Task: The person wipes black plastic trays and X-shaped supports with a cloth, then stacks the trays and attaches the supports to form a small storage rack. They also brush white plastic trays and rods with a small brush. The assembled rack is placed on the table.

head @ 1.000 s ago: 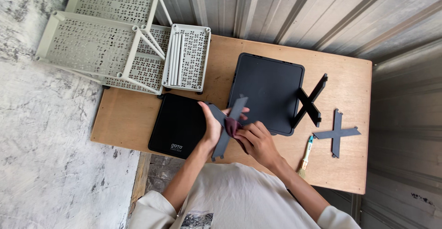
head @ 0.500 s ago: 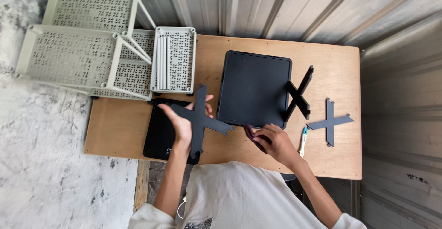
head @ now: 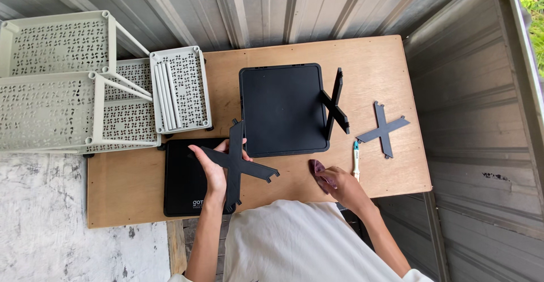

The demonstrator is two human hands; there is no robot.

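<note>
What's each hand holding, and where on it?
Left hand grips the black X-shaped brace at its crossing. Right hand holds a purple cloth, bunched under the fingers.

The cross-shaped brace [head: 238,166] looks like matt black plastic, as does the smooth tray [head: 282,109]. The surface [head: 374,66] is bare plywood; the wall [head: 272,4] is dull corrugated metal.

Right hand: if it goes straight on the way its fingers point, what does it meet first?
Likely the large black tray; the right hand, holding a purple cloth, points up-left toward its near edge. Depth is unclear.
</note>
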